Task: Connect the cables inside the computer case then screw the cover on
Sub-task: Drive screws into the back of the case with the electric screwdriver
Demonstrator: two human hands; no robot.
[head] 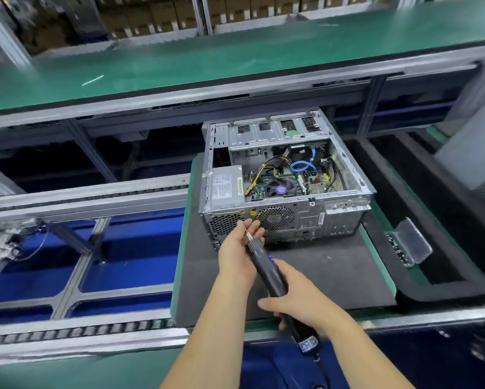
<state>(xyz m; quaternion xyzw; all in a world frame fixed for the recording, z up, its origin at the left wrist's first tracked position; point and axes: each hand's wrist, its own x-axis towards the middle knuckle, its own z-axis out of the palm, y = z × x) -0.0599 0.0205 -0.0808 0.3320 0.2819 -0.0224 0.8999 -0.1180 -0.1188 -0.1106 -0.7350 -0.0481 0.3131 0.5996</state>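
Cover not yet on the open silver metal computer case [287, 175].
Right hand [300, 304] grips black electric screwdriver [269, 270]; left hand [239, 245] pinches its tip, just before the case.

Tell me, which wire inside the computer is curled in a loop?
The blue cable in the middle of the open computer case. It curls in a ring; the yellow and black wires just run across.

One open computer case [286, 178] on one black mat [334, 270], one electric screwdriver [269, 269] and two hands before it, one clear bracket [411, 242] to its right.
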